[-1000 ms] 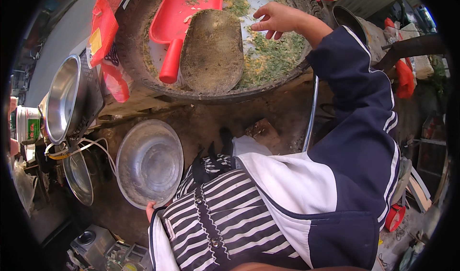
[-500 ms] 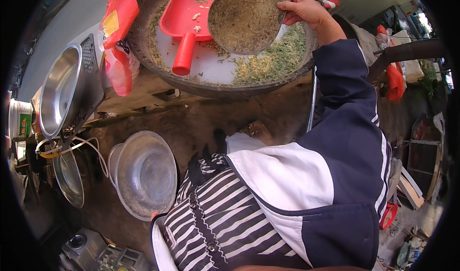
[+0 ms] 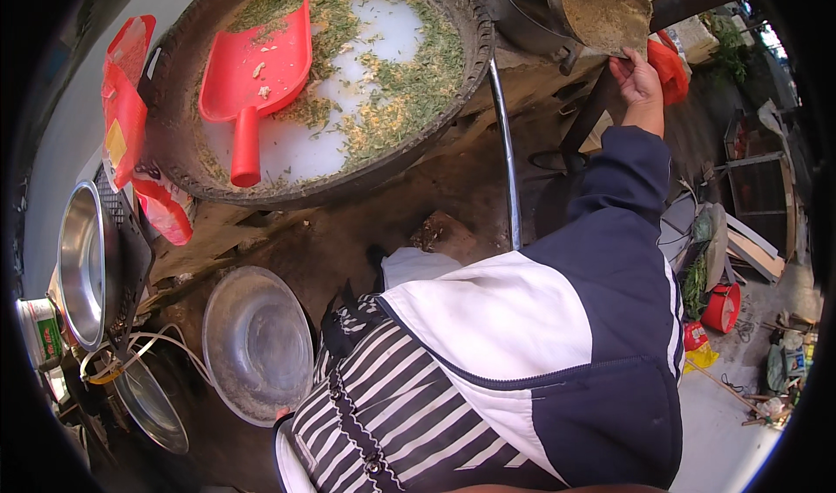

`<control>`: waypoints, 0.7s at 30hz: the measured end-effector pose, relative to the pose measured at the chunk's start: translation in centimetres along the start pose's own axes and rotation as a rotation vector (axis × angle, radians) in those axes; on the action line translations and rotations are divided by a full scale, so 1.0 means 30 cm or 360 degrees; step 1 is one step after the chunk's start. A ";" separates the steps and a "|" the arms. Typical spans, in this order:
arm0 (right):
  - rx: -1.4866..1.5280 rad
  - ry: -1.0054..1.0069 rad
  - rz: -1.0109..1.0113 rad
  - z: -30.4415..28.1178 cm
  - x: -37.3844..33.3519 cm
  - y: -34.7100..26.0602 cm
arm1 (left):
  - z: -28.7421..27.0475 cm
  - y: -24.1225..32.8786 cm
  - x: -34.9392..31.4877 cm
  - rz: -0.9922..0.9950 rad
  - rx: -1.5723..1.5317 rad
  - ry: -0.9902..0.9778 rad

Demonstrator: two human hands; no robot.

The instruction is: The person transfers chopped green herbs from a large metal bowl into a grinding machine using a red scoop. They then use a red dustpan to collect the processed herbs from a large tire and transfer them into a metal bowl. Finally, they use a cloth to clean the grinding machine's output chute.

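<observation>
My right hand (image 3: 640, 79) reaches up to the far right and grips the lower edge of a round flat tray (image 3: 601, 5) covered in brown-green crumbs. The tray tilts over a dark metal pot (image 3: 531, 5). Left of it is a wide black pan (image 3: 435, 136) holding green chopped leaves and white liquid, with a red plastic scoop (image 3: 252, 75) lying in it. My left hand (image 3: 281, 415) is almost hidden behind my striped apron; only a fingertip shows at the lower rim of a steel bowl (image 3: 257, 345), which it seems to hold.
A thin metal pole (image 3: 505, 153) stands between the pan and my right arm. Red plastic bags (image 3: 126, 118) hang at the left above more steel bowls (image 3: 83, 262). A red bucket (image 3: 721, 306) and scattered clutter lie on the ground at the right.
My right hand lifted the round tray out of the wide pan and carried it right, over the dark pot. The scoop stayed in the pan.
</observation>
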State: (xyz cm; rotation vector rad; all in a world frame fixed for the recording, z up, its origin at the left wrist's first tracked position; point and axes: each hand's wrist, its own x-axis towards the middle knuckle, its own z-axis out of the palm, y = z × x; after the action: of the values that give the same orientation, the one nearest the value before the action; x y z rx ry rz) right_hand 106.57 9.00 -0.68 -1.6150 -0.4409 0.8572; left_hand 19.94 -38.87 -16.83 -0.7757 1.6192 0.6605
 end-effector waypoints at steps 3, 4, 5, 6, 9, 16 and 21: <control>-0.0207 0.0270 -0.0010 -0.074 -0.037 0.062 | 0.046 0.004 -0.004 -0.0005 0.0026 0.0016; -0.0308 0.0329 -0.0010 -0.085 -0.048 0.085 | 0.062 0.009 -0.008 -0.0007 0.0034 0.0018; -0.0388 0.0345 -0.0018 -0.079 -0.061 0.104 | 0.073 0.010 -0.011 0.0000 0.0046 0.0023; -0.0483 0.0345 -0.0011 -0.078 -0.054 0.124 | 0.086 0.010 -0.012 -0.0006 0.0047 0.0024; -0.0706 0.0302 -0.0045 -0.006 -0.031 0.154 | 0.115 0.017 -0.032 0.0000 0.0066 0.0045; -0.1902 0.0214 -0.0324 0.258 0.132 0.165 | 0.171 0.019 -0.066 0.0015 0.0089 0.0067; -0.1809 0.0095 -0.0275 0.416 0.163 0.162 | 0.187 0.010 -0.085 0.0014 0.0085 0.0088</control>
State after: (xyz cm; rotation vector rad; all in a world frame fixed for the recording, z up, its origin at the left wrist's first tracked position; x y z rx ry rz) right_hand 99.79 19.75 -7.17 -2.5569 -1.1350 0.3988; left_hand 23.41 -34.02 -15.30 -0.7539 1.6846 0.6047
